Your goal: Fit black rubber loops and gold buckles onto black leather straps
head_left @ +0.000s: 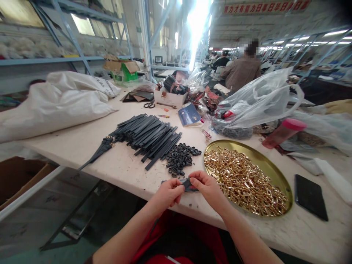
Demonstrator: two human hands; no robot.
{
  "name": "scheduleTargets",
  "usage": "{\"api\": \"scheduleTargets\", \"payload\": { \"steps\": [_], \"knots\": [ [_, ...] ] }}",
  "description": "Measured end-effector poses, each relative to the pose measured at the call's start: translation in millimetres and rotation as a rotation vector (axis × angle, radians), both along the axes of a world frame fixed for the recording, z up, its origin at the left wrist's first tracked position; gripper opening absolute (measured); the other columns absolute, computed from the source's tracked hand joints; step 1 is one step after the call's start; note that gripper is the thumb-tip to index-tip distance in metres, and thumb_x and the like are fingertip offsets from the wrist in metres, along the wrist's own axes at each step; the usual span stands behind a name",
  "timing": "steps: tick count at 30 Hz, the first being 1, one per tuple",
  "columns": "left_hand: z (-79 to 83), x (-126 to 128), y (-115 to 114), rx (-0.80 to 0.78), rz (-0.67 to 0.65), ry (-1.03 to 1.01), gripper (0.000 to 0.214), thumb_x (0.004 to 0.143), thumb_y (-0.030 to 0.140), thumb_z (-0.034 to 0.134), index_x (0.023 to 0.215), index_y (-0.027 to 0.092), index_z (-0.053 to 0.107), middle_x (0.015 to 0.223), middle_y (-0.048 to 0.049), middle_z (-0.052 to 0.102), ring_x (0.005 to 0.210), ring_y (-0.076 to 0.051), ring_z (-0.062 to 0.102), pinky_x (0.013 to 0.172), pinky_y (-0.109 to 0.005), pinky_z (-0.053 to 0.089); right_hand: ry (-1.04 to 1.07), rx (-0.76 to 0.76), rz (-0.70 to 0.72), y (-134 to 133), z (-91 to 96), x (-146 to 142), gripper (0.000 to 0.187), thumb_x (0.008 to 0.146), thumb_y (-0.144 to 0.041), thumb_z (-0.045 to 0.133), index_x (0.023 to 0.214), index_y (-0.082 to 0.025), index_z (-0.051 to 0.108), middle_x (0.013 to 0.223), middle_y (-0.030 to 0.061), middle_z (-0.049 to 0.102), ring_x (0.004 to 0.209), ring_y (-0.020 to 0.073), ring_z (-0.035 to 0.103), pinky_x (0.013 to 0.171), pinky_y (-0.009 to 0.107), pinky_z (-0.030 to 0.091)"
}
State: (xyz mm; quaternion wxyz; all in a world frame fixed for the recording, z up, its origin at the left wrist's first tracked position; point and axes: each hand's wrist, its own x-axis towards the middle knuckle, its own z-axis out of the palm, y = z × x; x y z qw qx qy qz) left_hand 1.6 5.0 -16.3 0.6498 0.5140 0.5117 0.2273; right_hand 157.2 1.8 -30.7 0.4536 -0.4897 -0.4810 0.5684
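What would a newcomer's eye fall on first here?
First, the rounded, shiny gold tray heaped with small gold metal pieces, right of the right hand. Then the pile of long, flat, dark grey strips beyond the left hand, with small dark grey loops at its near right end.

Single view from head — faces forward, down; left hand (171, 191), right hand (205, 185), counter (90, 135) near — shelf (49, 61) farther off.

factory workshop: heaped straps (148, 135), metal fittings (244, 179)
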Motion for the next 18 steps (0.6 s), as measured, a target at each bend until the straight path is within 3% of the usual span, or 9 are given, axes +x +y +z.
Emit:
{"api": "scheduleTargets", "payload": {
  "steps": [4, 7, 11, 13, 16, 18],
  "knots": [
    [10.3, 1.5, -5.7, 0.262, 0.012, 0.102, 0.014, 0.076, 0.03, 0.047, 0.069, 0.017, 0.048, 0.048, 0.0066, 0.046, 0.044, -0.007, 0.039, 0.046, -0.019, 0.03, 0.074, -0.018, 0.021, -7.3, 4.3, -2.2, 0.024, 0.068, -0.036, 0.066, 0.081, -0.018, 0.058, 0.073, -0.001, 0.06, 0.07, 0.0126, 0.054, 0.068, 0.028, 0.043],
    [14.2, 2.3, -11.5, 0.412, -0.021, 0.094, 0.013, 0.079, 0.024, 0.043, 0.085, 0.017, 0.052, 0.067, 0.0019, 0.057, 0.062, -0.011, 0.05, 0.059, -0.021, 0.037, 0.133, -0.073, -0.027, -10.5, 11.2, -2.4, 0.023, 0.068, -0.035, 0.066, 0.08, -0.017, 0.058, 0.071, -0.002, 0.059, 0.066, 0.0112, 0.052, 0.066, 0.027, 0.041],
    [7.8, 1.1, -12.2, 0.362, -0.024, 0.027, 0.022, 0.078, 0.016, 0.04, 0.099, 0.017, 0.046, 0.073, 0.0009, 0.06, 0.066, -0.011, 0.053, 0.062, -0.022, 0.039, 0.109, -0.088, 0.01, -15.3, 15.4, -6.5, 0.022, 0.068, -0.035, 0.067, 0.075, -0.018, 0.056, 0.064, -0.0035, 0.056, 0.062, 0.0113, 0.05, 0.062, 0.025, 0.039],
    [2.7, -0.3, -10.4, 0.298, -0.012, -0.014, 0.02, 0.079, 0.018, 0.041, 0.099, 0.017, 0.044, 0.071, 0.0014, 0.059, 0.062, -0.01, 0.053, 0.058, -0.022, 0.039, 0.149, -0.078, 0.051, -18.0, 13.3, -8.3, 0.026, 0.068, -0.041, 0.066, 0.077, -0.018, 0.056, 0.064, -0.0024, 0.057, 0.062, 0.0125, 0.051, 0.062, 0.027, 0.039],
    [-1.7, -2.8, -8.7, 0.2, -0.012, -0.032, 0.021, 0.079, 0.025, 0.045, 0.099, 0.018, 0.041, 0.067, 0.0024, 0.059, 0.055, -0.01, 0.051, 0.05, -0.02, 0.037, 0.303, -0.097, 0.032, -20.8, 6.7, -7.1, 0.037, 0.077, -0.054, 0.051, 0.079, -0.018, 0.058, 0.069, 0.0014, 0.058, 0.063, 0.0139, 0.052, 0.063, 0.029, 0.041],
    [-1.7, -4.2, -8.7, 0.191, -0.011, 0.008, 0.025, 0.078, 0.029, 0.049, 0.099, 0.019, 0.041, 0.067, 0.0026, 0.06, 0.055, -0.01, 0.051, 0.05, -0.02, 0.038, 0.365, -0.157, 0.007, -21.9, 2.5, -5.1, 0.035, 0.079, -0.051, 0.049, 0.075, -0.018, 0.058, 0.068, 0.0005, 0.056, 0.061, 0.0122, 0.05, 0.062, 0.028, 0.04]
  ]
}}
